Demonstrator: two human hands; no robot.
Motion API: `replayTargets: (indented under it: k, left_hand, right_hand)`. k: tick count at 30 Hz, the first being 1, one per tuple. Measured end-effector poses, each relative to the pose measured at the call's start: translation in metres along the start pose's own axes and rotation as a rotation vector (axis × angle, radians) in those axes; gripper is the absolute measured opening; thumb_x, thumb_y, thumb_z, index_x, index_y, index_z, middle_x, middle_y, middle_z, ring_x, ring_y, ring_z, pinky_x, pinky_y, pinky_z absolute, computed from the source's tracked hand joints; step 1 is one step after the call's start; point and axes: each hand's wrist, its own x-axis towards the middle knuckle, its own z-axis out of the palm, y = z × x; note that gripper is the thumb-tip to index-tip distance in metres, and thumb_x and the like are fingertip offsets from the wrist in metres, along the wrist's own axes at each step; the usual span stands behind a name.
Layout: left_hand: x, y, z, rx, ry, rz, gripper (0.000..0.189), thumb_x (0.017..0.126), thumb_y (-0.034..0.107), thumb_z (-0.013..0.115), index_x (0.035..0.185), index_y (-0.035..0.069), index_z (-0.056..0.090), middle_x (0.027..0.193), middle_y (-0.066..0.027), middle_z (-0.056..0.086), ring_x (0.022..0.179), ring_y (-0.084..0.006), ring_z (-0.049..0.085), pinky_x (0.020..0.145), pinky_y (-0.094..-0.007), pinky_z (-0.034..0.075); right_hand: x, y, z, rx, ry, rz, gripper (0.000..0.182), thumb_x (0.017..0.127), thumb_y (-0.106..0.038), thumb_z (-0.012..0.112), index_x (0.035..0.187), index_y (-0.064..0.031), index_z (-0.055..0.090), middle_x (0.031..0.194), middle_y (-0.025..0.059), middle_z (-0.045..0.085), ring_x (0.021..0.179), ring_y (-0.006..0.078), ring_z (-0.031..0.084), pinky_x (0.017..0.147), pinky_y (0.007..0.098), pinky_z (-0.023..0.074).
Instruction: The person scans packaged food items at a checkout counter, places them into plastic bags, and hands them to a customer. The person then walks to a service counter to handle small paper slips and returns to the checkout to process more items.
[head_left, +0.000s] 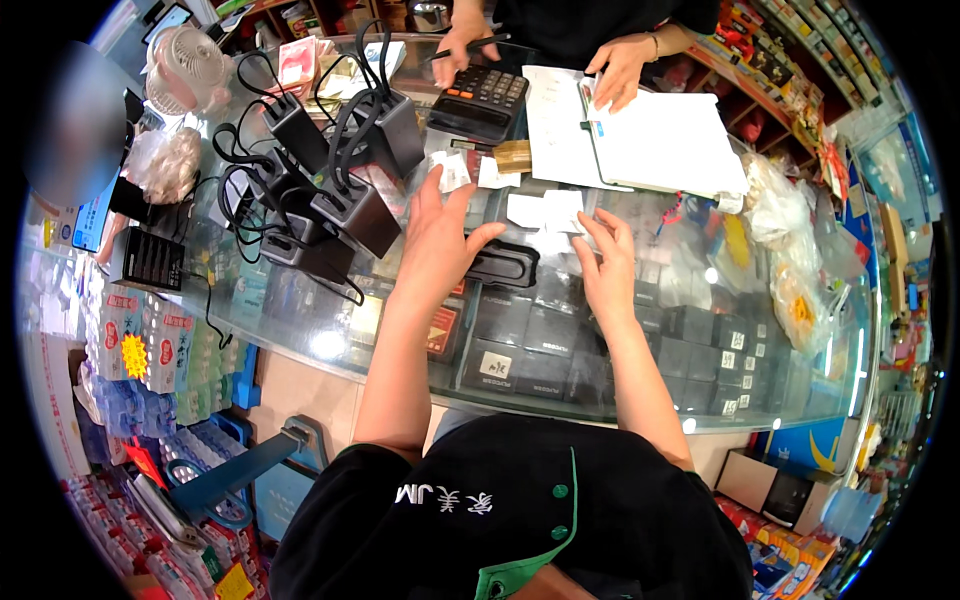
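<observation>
My left hand (441, 232), fingers spread, is over the glass counter beside a black plastic tray (504, 262); its fingertips are near a crumpled white paper slip (451, 171). My right hand (607, 262) has its fingers apart at the lower right edge of white paper slips (562, 208); whether a fingertip touches them I cannot tell. Beyond the slips lie a small brown packet (513, 157) and a black calculator (480, 101). Dark box-shaped devices with black straps (356, 214) stand left of my left hand.
Across the glass counter (300, 330), another person's hands hold a pen and rest on an open notebook (660, 142). A small fan (187, 71), banknotes (298, 60) and a plastic bag (165, 161) lie at the left. More plastic bags (784, 225) lie at the right.
</observation>
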Motion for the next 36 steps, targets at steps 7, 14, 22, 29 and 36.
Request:
replayTargets:
  k: [7, 14, 22, 29, 36]
  left_hand:
    - [0.003, -0.018, 0.017, 0.123, -0.005, -0.107, 0.067, 0.076, 0.045, 0.066, 0.124, 0.001, 0.049, 0.14, -0.0265, 0.024, 0.128, -0.041, 0.026, 0.103, -0.0446, 0.029]
    - [0.01, -0.027, 0.022, -0.015, 0.12, -0.076, 0.052, 0.084, 0.028, 0.06, 0.127, 0.004, 0.047, 0.135, -0.0194, 0.04, 0.125, -0.0322, 0.036, 0.102, -0.0372, 0.032]
    - [0.005, 0.013, 0.011, -0.471, 0.2, 0.184, 0.031, 0.084, 0.004, 0.058, 0.115, 0.003, 0.059, 0.119, -0.0136, 0.057, 0.108, -0.0224, 0.056, 0.092, -0.0299, 0.042]
    - [0.001, 0.015, 0.015, -0.779, 0.229, 0.112, 0.021, 0.081, -0.001, 0.059, 0.1, 0.003, 0.066, 0.101, -0.0132, 0.063, 0.094, -0.0181, 0.06, 0.081, -0.0263, 0.046]
    - [0.0, 0.018, 0.008, -0.523, 0.261, 0.285, 0.02, 0.077, -0.007, 0.058, 0.093, 0.001, 0.067, 0.09, -0.0098, 0.065, 0.083, -0.0165, 0.061, 0.072, -0.0261, 0.047]
  right_hand:
    - [0.0, -0.003, -0.002, 0.036, -0.021, 0.017, 0.029, 0.081, -0.015, 0.063, 0.109, -0.0098, 0.062, 0.117, 0.0135, 0.051, 0.1, 0.0269, 0.051, 0.087, 0.0362, 0.0417]
    - [0.002, -0.019, -0.011, 0.139, 0.0, 0.035, 0.026, 0.081, -0.012, 0.062, 0.107, -0.0074, 0.062, 0.115, 0.0139, 0.051, 0.106, 0.0264, 0.05, 0.088, 0.0344, 0.0414]
    - [0.032, -0.08, 0.002, 0.567, -0.061, 0.157, 0.042, 0.083, -0.009, 0.058, 0.122, -0.0102, 0.042, 0.116, 0.0125, 0.051, 0.105, 0.0229, 0.053, 0.082, 0.0317, 0.0449]
    - [0.03, -0.081, 0.0, 0.924, -0.11, 0.399, 0.041, 0.088, -0.018, 0.056, 0.121, -0.0095, 0.035, 0.107, 0.011, 0.056, 0.098, 0.0169, 0.056, 0.071, 0.0267, 0.0459]
    - [0.028, -0.082, -0.008, 0.928, -0.271, 0.289, 0.028, 0.085, -0.013, 0.058, 0.111, -0.0071, 0.048, 0.101, 0.0036, 0.056, 0.09, 0.0092, 0.054, 0.074, 0.0239, 0.0432]
